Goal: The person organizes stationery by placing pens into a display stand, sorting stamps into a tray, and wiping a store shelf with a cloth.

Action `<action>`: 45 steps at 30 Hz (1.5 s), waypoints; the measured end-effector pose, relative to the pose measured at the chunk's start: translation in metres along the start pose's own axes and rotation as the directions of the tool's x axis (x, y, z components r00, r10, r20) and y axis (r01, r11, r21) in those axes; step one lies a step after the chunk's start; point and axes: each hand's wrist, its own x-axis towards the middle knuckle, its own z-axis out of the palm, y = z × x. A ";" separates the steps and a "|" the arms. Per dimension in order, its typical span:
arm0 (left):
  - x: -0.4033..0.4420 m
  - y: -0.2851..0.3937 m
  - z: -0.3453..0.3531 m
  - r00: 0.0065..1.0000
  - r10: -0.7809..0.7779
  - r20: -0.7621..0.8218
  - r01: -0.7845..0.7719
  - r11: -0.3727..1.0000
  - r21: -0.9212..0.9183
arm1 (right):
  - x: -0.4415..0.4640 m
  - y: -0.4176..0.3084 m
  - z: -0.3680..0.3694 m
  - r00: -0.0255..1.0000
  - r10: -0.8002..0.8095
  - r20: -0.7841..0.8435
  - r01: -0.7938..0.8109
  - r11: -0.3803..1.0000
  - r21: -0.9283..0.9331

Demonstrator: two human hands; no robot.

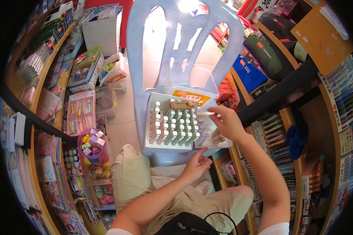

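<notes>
A white tray point(148, 135) stands on the seat of a blue plastic chair point(134, 58). Rows of small upright sticks with white tops point(176, 127) fill it, and a brown block point(180, 105) lies across its far end. Against its right side is a smaller white tray point(224, 144) with a few purple and brown pieces. Over this smaller tray, my right hand point(225, 123) has thumb and fingers pinched together; anything between the fingertips is too small to make out. My left hand point(196, 166) is just below the smaller tray's near edge, fingers apart and loosely bent, holding nothing.
Behind the trays is a clear plastic box point(190, 80) with an orange label. Wooden shelves of stationery point(47, 51) run along the left, and pen racks point(343, 98) along the right. A pink basket point(94, 156) of small items stands left of my knee.
</notes>
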 end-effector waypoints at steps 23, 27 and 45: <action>-0.001 0.000 0.000 1.000 0.023 -0.003 -0.023 1.000 0.010 | -0.047 0.035 -0.052 0.973 0.193 -0.128 -0.114 0.880 0.462; -0.002 -0.002 0.000 1.000 0.003 0.010 -0.004 1.000 0.012 | -0.086 0.056 -0.055 0.974 0.213 -0.081 -0.202 0.971 0.132; 0.003 -0.001 0.000 0.999 -0.043 -0.013 0.044 0.995 0.088 | -0.075 0.071 -0.004 0.989 0.033 0.145 -0.016 0.993 -0.114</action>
